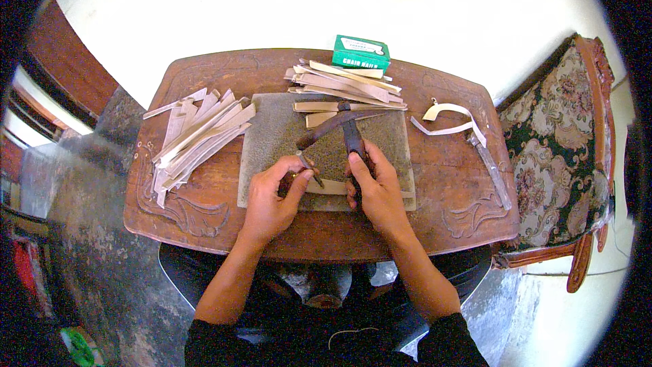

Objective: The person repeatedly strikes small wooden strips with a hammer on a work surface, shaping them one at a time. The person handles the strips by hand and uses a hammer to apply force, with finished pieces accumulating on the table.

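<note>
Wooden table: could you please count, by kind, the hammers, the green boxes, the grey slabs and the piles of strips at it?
Hammer: 1
Green box: 1
Grey slab: 1
Piles of strips: 2
Total: 5

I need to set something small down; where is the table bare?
Bare wood shows on the table between the grey slab and the long tool, nearer than the white strip, and between the left strips and far strips. Crowded: the slab's middle, with the left hand, right hand and dark tool, and its far edge, where the far strips lie.
</note>
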`<state>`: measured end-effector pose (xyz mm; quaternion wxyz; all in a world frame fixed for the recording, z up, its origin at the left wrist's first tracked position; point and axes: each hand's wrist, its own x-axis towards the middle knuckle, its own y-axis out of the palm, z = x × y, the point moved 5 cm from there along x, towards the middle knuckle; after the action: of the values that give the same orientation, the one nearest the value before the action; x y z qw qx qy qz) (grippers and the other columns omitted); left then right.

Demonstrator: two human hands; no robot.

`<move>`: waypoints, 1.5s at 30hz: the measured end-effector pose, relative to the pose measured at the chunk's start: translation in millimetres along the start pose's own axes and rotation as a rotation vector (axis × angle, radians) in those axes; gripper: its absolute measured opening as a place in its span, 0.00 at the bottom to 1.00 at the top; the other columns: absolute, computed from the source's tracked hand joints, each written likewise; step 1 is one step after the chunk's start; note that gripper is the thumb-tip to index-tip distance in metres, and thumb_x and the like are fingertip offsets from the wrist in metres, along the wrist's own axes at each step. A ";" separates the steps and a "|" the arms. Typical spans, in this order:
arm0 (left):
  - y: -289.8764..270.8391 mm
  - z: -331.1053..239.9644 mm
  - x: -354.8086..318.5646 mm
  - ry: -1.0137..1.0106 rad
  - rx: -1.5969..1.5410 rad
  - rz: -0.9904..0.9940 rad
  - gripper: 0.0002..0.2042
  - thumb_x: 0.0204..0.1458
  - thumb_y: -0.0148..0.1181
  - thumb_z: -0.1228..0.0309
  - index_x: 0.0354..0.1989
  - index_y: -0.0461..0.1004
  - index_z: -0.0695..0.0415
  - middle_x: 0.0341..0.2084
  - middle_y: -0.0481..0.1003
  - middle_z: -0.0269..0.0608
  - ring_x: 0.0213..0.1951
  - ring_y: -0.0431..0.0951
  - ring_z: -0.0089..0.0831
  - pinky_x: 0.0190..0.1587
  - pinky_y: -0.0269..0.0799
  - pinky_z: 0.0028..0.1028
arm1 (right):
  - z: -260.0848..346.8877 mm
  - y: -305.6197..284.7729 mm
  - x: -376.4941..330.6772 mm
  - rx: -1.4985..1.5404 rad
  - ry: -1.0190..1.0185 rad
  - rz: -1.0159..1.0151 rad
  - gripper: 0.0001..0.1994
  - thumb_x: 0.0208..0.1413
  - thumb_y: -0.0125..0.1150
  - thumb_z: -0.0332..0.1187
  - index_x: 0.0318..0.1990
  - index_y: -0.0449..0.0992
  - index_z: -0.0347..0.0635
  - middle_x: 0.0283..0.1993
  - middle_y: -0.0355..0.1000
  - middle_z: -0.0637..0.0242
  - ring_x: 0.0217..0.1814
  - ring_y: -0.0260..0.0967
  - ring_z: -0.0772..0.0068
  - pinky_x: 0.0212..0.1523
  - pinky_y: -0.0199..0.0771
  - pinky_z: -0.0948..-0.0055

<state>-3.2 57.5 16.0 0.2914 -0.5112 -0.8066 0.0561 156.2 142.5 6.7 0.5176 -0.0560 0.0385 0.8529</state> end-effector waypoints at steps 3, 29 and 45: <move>-0.4 0.0 -0.3 0.027 0.000 -0.018 0.05 0.56 0.61 0.75 0.38 0.75 0.60 0.31 0.80 0.45 0.30 0.80 0.37 0.35 0.73 0.30 | -0.3 -0.7 -0.2 -0.007 0.001 0.004 0.13 0.67 0.52 0.38 0.53 0.68 0.41 0.31 0.65 0.73 0.22 0.63 0.83 0.18 0.64 0.79; 8.8 -11.5 -2.5 0.221 0.179 0.085 0.12 0.51 0.66 0.74 0.44 0.76 0.59 0.38 0.80 0.50 0.39 0.80 0.49 0.44 0.76 0.39 | 58.9 -30.3 -32.5 -0.246 -0.145 -0.126 0.18 0.64 0.57 0.34 0.57 0.71 0.35 0.34 0.74 0.67 0.29 0.69 0.74 0.31 0.70 0.73; 8.7 -15.7 -3.1 0.194 0.141 0.077 0.12 0.50 0.66 0.76 0.44 0.76 0.61 0.39 0.79 0.53 0.39 0.79 0.51 0.43 0.76 0.40 | 137.6 -21.6 -77.3 -0.838 -0.623 0.014 0.20 0.58 0.62 0.29 0.57 0.69 0.32 0.47 0.74 0.42 0.49 0.75 0.40 0.48 0.75 0.57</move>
<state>13.0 55.6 24.3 0.4010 -0.5232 -0.7483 0.0741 203.1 101.6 153.3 0.4318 -0.0014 -0.4616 0.7749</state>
